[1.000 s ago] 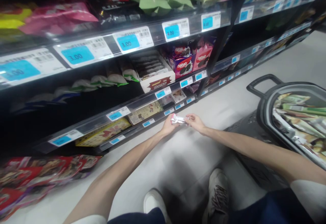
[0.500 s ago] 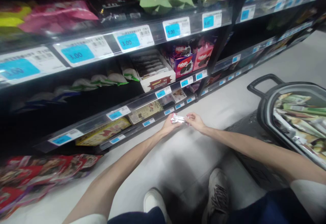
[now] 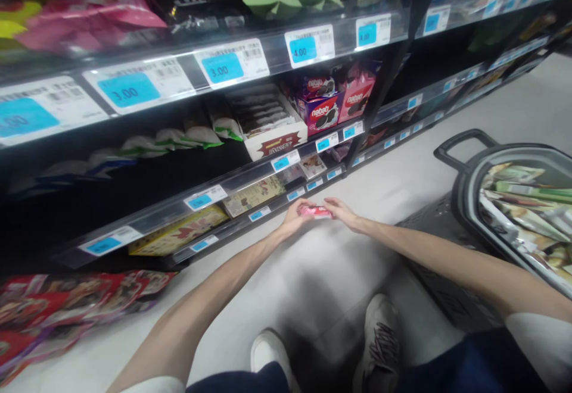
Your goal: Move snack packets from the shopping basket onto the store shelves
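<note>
A small pink and red snack packet [image 3: 319,211] is held between my two hands, low in front of the shelves. My left hand [image 3: 295,213] is closed on its left end, and my right hand [image 3: 342,211] grips its right end. The printed pink face with pale lettering shows; the fingers hide both ends. Just beyond, on the shelf, stand a purple nabati box [image 3: 320,112] and a pink nabati box [image 3: 356,98]. Left of them lies an open white carton [image 3: 276,142] of brown-wrapped bars.
At right stands a dark grey basket [image 3: 465,187] with its handle up, filled with wrapped packets. Price-tagged shelving [image 3: 250,193] runs along the left. Red packages [image 3: 80,309] lie low at the lower left. My shoes [image 3: 379,333] are on the pale floor.
The packet has been turned over between my hands: its silvery side faced up before, and its pink printed face shows now. Both hands stay in nearly the same place.
</note>
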A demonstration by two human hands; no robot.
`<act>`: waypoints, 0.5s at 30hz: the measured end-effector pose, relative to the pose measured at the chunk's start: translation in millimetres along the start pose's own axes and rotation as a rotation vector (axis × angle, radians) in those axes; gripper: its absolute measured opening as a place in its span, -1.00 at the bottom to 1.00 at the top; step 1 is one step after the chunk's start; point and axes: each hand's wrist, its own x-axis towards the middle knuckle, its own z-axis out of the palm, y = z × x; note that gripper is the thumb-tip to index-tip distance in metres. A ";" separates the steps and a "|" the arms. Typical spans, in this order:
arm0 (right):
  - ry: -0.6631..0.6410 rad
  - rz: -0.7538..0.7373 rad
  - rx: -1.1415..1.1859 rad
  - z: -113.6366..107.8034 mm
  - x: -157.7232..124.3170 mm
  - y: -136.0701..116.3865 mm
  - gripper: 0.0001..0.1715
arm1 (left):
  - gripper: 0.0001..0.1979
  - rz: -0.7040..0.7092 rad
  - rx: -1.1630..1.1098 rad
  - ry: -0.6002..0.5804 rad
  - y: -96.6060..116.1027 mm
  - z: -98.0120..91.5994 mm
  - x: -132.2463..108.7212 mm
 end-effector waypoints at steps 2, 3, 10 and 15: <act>-0.119 0.039 0.004 -2.3 -2.3 0.3 -0.27 | -0.41 0.002 -0.049 -0.029 -4.1 0.5 -0.1; -0.178 0.026 0.012 -3.6 -3.8 0.5 -0.21 | -0.32 0.000 -0.062 -0.039 -6.0 0.8 0.1; -0.185 -0.163 -0.030 -8.9 -6.2 -1.1 -0.39 | -0.10 0.039 0.002 -0.027 -15.6 0.9 5.2; -0.170 -0.173 -0.039 -7.1 -3.0 0.0 -0.38 | -0.15 0.050 0.044 -0.033 -16.4 -0.8 5.6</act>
